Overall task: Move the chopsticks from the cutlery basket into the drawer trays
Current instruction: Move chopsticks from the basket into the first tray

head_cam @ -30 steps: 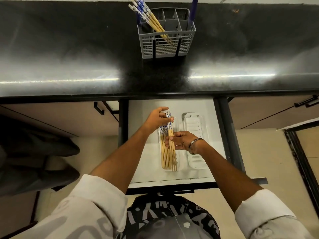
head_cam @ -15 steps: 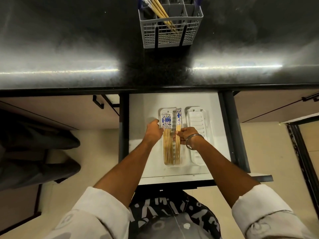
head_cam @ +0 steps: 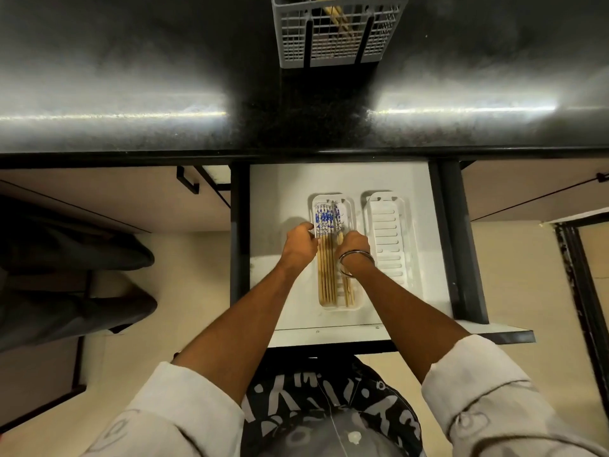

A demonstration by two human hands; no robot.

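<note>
A dark speckled desk [head_cam: 131, 94] spans the top, two bright streaks of light glaring along its front edge. Below lies a pale cream floor [head_cam: 184, 285] — dark shapes at left, black metal framing [head_cam: 590, 291] at right.

Two white slotted plastic trays [head_cam: 333, 199] [head_cam: 389, 239] in one open white drawer [head_cam: 421, 225], about eight blue-patterned bamboo chopsticks [head_cam: 326, 275] in the left tray, one grey plastic cutlery basket [head_cam: 339, 31] holding a few more chopsticks, exact number hidden, two bare hands [head_cam: 300, 244] [head_cam: 354, 245], one metal bangle [head_cam: 354, 263]
</note>
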